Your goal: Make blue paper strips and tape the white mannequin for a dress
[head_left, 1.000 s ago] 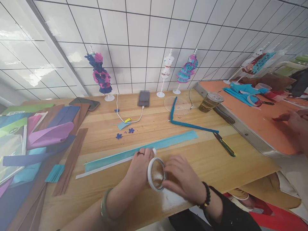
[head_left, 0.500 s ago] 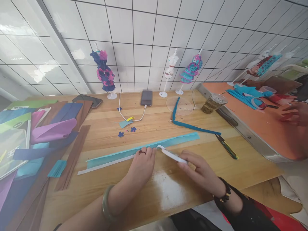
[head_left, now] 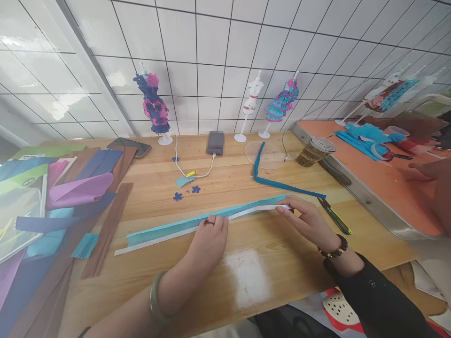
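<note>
A long light-teal paper strip lies slantwise on the wooden table. A white tape runs along its near edge, from the left end to under my right fingers. My left hand presses down on tape and strip at the middle, fingers curled. My right hand is at the strip's right end and holds the stretched tape there; the tape roll is hidden under that hand.
A utility knife and a dark teal strip lie beyond my right hand. Coloured paper sheets cover the left. At the back: a phone, a charging device, dress mannequins, a drink cup. Another person's hand is over the orange table.
My right hand has pulled the tape roll to the right along the strip, from beside my left hand to the strip's right end. My left hand has stayed in place.
</note>
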`<state>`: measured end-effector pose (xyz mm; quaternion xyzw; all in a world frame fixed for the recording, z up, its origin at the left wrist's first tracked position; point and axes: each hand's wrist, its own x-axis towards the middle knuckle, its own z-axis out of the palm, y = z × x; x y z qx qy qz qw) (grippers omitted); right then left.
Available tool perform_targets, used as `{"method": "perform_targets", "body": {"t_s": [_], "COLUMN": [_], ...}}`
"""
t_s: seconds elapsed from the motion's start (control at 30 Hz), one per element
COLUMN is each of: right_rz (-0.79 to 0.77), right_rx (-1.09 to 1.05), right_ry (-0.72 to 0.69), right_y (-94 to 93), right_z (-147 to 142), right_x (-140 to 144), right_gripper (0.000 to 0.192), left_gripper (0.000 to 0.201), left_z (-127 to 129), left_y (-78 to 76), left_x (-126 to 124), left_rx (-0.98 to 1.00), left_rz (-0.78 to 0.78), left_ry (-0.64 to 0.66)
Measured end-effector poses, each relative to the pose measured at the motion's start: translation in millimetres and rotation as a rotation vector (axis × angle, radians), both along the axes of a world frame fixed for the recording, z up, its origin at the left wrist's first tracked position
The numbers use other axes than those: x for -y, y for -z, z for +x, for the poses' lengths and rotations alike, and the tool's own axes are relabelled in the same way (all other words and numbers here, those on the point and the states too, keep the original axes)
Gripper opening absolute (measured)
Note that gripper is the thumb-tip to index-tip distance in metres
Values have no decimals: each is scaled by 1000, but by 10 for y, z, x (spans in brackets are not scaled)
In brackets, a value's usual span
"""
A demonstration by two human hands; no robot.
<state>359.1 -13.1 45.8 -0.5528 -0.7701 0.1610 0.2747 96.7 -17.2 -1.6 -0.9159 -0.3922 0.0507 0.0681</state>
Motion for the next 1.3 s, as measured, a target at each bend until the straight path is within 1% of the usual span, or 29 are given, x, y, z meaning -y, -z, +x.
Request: {"method": "perform_targets", "body": {"t_s": [0.2, 0.47, 0.77, 0.9, 1.0, 1.1, 1.2, 1.3], "right_rz": [29, 46, 95, 138, 161, 180, 214, 238], "right_rx": [91, 141, 217, 239, 248, 253, 271, 291], "right_ry": [-5, -24, -43, -54, -59, -66, -81, -120], "right_y": [-98, -97, -186, -184, -168, -150, -142, -141], "right_z": [54, 124, 127, 156, 188, 216, 227, 225], "right_x": [-33, -53, -19, -28, -38, -29, 17, 92], "right_gripper": [20, 21, 20, 21, 21, 20, 17, 16], "left_gripper": [49, 50, 52, 51, 51, 48, 41, 37], "left_z": [-4, -31, -41, -23, -8, 43, 181, 398], "left_y": [-2, -40, -36, -102, -157, -176, -183, -197], "left_x": [4, -56, -112, -165, -250, -380, -531, -678], "left_rx": [19, 76, 58, 33, 22, 30, 74, 179], "left_rz": [-8, -61, -39, -77, -122, -202, -287, -271], "left_ry": [-3, 33, 85, 96, 103, 82, 63, 77]}}
